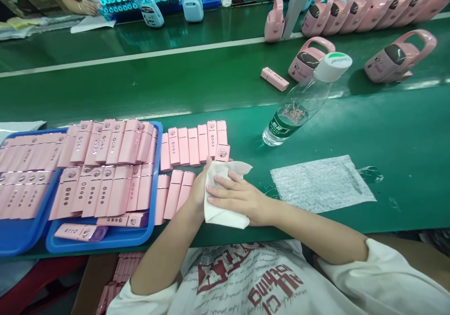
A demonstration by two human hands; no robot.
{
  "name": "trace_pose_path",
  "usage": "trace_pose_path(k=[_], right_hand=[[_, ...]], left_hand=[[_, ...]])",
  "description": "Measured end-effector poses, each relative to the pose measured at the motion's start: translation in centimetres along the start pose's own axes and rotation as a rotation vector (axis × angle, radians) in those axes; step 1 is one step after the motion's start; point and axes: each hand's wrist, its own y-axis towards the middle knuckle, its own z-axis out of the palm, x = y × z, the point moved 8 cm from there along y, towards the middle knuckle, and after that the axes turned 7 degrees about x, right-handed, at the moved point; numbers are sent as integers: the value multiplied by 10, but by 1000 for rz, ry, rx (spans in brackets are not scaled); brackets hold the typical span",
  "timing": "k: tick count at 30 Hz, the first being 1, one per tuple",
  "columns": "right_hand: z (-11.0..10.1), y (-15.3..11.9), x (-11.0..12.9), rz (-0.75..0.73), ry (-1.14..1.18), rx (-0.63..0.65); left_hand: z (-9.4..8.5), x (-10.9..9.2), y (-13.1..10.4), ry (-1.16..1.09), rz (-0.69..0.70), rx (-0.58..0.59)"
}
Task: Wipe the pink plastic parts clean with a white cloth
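My left hand (pixel 198 186) is closed around a pink stick-shaped device, partly hidden by a white cloth (pixel 227 217). Only the top end of the pink device (pixel 222 153) sticks out above the cloth. Laid across the cloth, my right hand (pixel 242 198) presses it against the device with fingers close together. Just left of my hands, several similar pink devices (pixel 183 146) lie in a row on the green table, with a few more (pixel 174 195) below them.
Two blue trays (pixel 154 183) (pixel 21 247) of pink devices stand at left. A tilted-looking plastic bottle (pixel 284 125) and a crinkled whitish sheet (pixel 321 183) are at right. Pink handled cases (pixel 401 57) line the far side. Another person's hand (pixel 87 8) is near blue parts.
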Motion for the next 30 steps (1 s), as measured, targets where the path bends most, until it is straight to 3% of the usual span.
trace_pose_path(k=[2, 4, 7, 9, 14, 18, 21, 23, 24, 26, 28, 30], right_hand=[[-9, -3, -16, 134, 99, -114], [-20, -14, -42, 378, 306, -294], [-16, -33, -72, 722, 608, -416], [-15, -39, -77, 856, 581, -369], [-36, -47, -82, 975, 140, -136], [-38, -55, -89, 1042, 6, 38], [-37, -56, -88, 1036, -41, 78], [-36, -56, -86, 1045, -30, 70], [-36, -57, -86, 1053, -12, 62], [-36, -56, -84, 1051, 20, 40], [-37, -53, -83, 1030, 14, 17], [-39, -52, -82, 1016, 11, -9]], left_hand=[[7, -3, 0, 2, 24, 81], [12, -5, -1, 47, 76, 123], [9, -6, -2, 205, 170, 62], [9, -3, -2, 307, 200, 66], [20, 3, -2, 440, 205, 259], [18, -6, -9, 492, 218, 249], [6, -27, -25, 585, 320, 198], [-16, -53, -39, 703, 417, 53], [-31, -70, -48, 801, 465, -78], [-64, -109, -71, 1070, 562, -495], [-88, -138, -89, 1372, 507, -907], [-104, -154, -90, 1559, 346, -1123]])
